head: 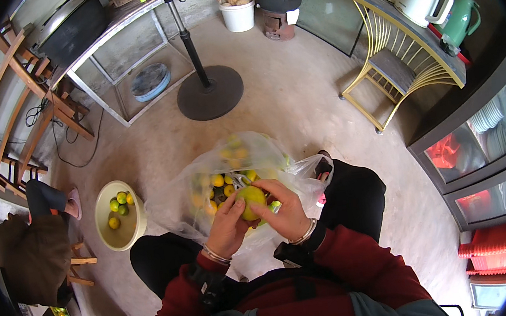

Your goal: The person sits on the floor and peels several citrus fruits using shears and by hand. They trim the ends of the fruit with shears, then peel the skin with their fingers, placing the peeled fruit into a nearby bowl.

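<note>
Between my two hands is a green-yellow citrus fruit (253, 202), with fingers of both resting around it. My left hand (227, 223) touches its left side and underside; my right hand (284, 208) is on its right side and top. Just beyond the fruit, a metal tool (238, 179), its kind unclear, shows partly. Under and around it stands a large clear plastic bag (276, 155) holding many orange and green citrus fruits (217, 180). A cream plastic basin (137, 216) with several citrus fruits (121, 197) stands on the floor to the left.
A seated person (32, 260) is at the far left, beside a wooden stool (81, 260). Ahead stand a round black stand base (210, 93) and a metal-framed table (93, 50). To the right are a gold-framed stand (407, 40) and a glass-fronted cabinet (434, 185).
</note>
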Available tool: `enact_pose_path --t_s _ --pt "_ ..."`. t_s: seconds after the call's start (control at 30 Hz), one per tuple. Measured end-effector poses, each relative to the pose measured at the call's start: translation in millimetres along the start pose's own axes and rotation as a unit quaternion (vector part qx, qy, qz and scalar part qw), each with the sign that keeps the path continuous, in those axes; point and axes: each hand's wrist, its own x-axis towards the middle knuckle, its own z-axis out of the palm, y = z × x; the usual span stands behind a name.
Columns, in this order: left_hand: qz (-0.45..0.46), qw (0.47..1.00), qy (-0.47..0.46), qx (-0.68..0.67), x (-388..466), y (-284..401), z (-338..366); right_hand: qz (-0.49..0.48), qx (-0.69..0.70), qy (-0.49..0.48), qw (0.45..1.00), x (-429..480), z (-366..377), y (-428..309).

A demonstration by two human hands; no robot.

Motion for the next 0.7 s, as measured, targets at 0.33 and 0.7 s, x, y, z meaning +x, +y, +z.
enact_pose_path --t_s 0.33,0.7 --pt "0.113 0.982 0.030 0.148 -3 5 8 0.175 0.090 0.014 0.980 9 -19 14" --pt "0.307 0.768 0.035 0.560 -16 15 23 0.438 0.295 -0.080 0.846 12 -6 8"
